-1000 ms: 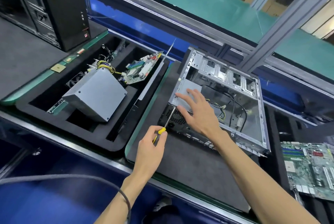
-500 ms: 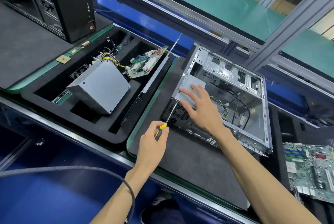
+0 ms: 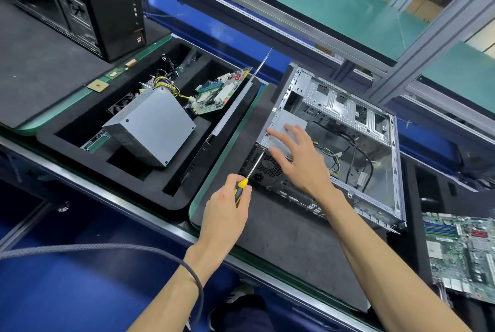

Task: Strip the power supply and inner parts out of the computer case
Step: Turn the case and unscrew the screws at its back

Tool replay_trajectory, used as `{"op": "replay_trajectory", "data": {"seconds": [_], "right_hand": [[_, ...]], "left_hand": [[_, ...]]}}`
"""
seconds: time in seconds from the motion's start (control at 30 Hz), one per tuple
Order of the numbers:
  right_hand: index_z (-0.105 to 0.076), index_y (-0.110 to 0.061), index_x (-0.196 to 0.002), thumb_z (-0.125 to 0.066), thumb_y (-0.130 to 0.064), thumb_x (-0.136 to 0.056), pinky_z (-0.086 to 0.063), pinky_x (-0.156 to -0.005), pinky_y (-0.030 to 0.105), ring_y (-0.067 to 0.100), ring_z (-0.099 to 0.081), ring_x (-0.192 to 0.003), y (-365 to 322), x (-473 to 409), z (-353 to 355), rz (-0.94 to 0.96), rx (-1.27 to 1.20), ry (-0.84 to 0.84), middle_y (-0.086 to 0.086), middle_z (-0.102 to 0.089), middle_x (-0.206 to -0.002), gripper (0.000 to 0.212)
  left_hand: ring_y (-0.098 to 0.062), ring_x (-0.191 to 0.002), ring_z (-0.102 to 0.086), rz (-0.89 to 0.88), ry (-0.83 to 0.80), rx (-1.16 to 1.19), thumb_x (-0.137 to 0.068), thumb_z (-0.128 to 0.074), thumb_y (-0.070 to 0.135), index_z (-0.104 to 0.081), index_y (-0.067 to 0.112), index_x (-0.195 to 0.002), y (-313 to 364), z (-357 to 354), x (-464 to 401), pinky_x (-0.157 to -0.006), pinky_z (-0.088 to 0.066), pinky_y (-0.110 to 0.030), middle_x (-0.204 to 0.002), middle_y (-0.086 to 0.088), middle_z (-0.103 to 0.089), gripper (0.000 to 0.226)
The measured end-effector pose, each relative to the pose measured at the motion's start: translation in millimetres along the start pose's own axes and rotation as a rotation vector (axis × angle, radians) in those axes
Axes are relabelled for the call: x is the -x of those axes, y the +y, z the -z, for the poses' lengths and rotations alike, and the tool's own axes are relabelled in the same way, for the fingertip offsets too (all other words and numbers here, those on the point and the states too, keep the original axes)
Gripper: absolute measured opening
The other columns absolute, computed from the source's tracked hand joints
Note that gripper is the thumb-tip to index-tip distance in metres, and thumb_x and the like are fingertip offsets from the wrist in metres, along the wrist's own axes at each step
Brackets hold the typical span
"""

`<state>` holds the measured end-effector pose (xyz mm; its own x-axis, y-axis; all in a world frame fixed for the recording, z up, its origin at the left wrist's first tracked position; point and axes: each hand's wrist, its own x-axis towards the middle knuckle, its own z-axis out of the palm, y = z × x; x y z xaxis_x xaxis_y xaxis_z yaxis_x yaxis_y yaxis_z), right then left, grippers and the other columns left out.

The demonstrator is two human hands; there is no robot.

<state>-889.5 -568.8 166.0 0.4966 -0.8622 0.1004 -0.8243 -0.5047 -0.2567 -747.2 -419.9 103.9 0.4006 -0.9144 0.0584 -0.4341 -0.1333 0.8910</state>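
A: While the left hand [image 3: 227,213] has its grip clamped on the yellow-and-black-handled screwdriver [image 3: 247,176] near the worktop's front edge, where's the tip?

B: At the rear corner of the open silver steel computer case [image 3: 345,144], by the grey metal power supply [image 3: 288,128] mounted inside. The right hand [image 3: 297,160] lies flat on that box, fingers apart.

A: So unscrewing it?

B: Likely. Next: seat the tip, turn, steady the box.
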Motion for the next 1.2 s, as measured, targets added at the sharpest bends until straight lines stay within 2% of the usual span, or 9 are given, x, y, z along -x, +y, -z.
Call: {"op": "replay_trajectory", "data": {"seconds": [0.13, 0.23, 0.37, 0.57, 0.63, 0.73, 0.9, 1.0, 1.2], "right_hand": [[-0.037, -0.055, -0.145, -0.033, -0.063, -0.100, -0.047, -0.100, 0.054, 0.013, -0.013, -0.153, 0, 0, 0, -0.003, -0.013, -0.001, -0.006, -0.031, -0.160, 0.046], [-0.037, -0.055, -0.145, -0.032, -0.065, -0.099, -0.047, -0.101, 0.054, 0.013, -0.013, -0.153, 0, 0, 0, -0.006, -0.012, -0.002, -0.007, -0.031, -0.160, 0.047], [-0.038, -0.055, -0.145, -0.033, -0.064, -0.099, -0.047, -0.100, 0.053, 0.013, -0.013, -0.153, 0, 0, 0, -0.007, -0.016, 0.000, -0.007, -0.032, -0.160, 0.047], [-0.037, -0.054, -0.145, -0.031, -0.064, -0.098, -0.048, -0.098, 0.055, 0.013, -0.013, -0.153, -1, 1, 1, -0.004, -0.008, 0.002, -0.006, -0.032, -0.160, 0.048], [-0.037, -0.054, -0.146, -0.029, -0.066, -0.097, -0.050, -0.099, 0.056, 0.013, -0.013, -0.153, -2, 1, 1, -0.005, -0.003, -0.002, -0.006, -0.031, -0.160, 0.051], [-0.037, -0.054, -0.146, -0.024, -0.069, -0.095, -0.051, -0.098, 0.056, 0.013, -0.012, -0.153, -2, 0, 3, -0.008, 0.001, -0.006, -0.006, -0.031, -0.160, 0.055], [-0.037, -0.054, -0.146, -0.030, -0.064, -0.098, -0.051, -0.098, 0.054, 0.013, -0.012, -0.153, -2, 1, 2, -0.011, 0.008, -0.007, -0.006, -0.031, -0.160, 0.049], [-0.037, -0.053, -0.146, -0.032, -0.063, -0.099, -0.050, -0.099, 0.053, 0.014, -0.013, -0.153, -1, 1, 0, -0.003, 0.007, -0.001, -0.005, -0.031, -0.160, 0.048], [-0.036, -0.053, -0.147, -0.031, -0.062, -0.100, -0.045, -0.103, 0.052, 0.017, -0.011, -0.154, 0, 0, -1, 0.003, 0.007, -0.002, -0.002, -0.031, -0.161, 0.049]], "left_hand": [[-0.006, -0.064, -0.056, -0.063, 0.059, -0.125, -0.103, -0.051, 0.034, -0.055, 0.026, -0.112, 6, 4, 0, -0.055, -0.039, -0.022, -0.068, 0.016, -0.052, 0.013], [-0.007, -0.062, -0.056, -0.001, 0.031, -0.071, -0.102, -0.052, 0.036, -0.059, 0.027, -0.113, 8, 5, -2, -0.053, -0.039, -0.019, -0.068, 0.014, -0.055, 0.015], [-0.001, -0.052, -0.054, 0.175, -0.072, 0.252, -0.101, -0.056, 0.034, -0.065, 0.027, -0.107, 8, 6, -8, -0.050, -0.038, -0.014, -0.067, 0.006, -0.063, 0.013], [-0.010, -0.039, -0.025, 0.530, -0.181, 0.874, -0.098, -0.064, 0.026, -0.065, 0.013, -0.106, 12, 4, -11, -0.036, -0.019, -0.020, -0.067, -0.003, -0.057, 0.016], [-0.009, -0.041, -0.033, 0.489, -0.158, 0.773, -0.093, -0.071, 0.029, -0.057, 0.017, -0.106, 14, 2, -7, -0.037, -0.027, -0.022, -0.071, 0.002, -0.059, 0.023], [-0.005, -0.054, -0.054, 0.292, -0.036, 0.374, -0.093, -0.069, 0.034, -0.051, 0.031, -0.096, 8, 0, -1, -0.048, -0.043, -0.019, -0.076, 0.008, -0.065, 0.019], [-0.001, -0.061, -0.060, 0.139, 0.019, 0.091, -0.098, -0.058, 0.044, -0.050, 0.037, -0.091, 0, 0, -1, -0.051, -0.040, -0.017, -0.071, 0.019, -0.069, 0.012], [-0.004, -0.041, -0.042, 0.275, -0.094, 0.386, -0.101, -0.052, 0.046, -0.062, 0.020, -0.093, 5, 0, -3, -0.044, -0.033, -0.014, -0.068, 0.007, -0.073, 0.029], [-0.008, -0.038, -0.026, 0.686, -0.236, 0.978, -0.101, -0.059, 0.031, -0.066, -0.001, -0.098, 17, 8, -8, -0.031, -0.017, -0.017, -0.069, -0.005, -0.064, 0.033]]}}
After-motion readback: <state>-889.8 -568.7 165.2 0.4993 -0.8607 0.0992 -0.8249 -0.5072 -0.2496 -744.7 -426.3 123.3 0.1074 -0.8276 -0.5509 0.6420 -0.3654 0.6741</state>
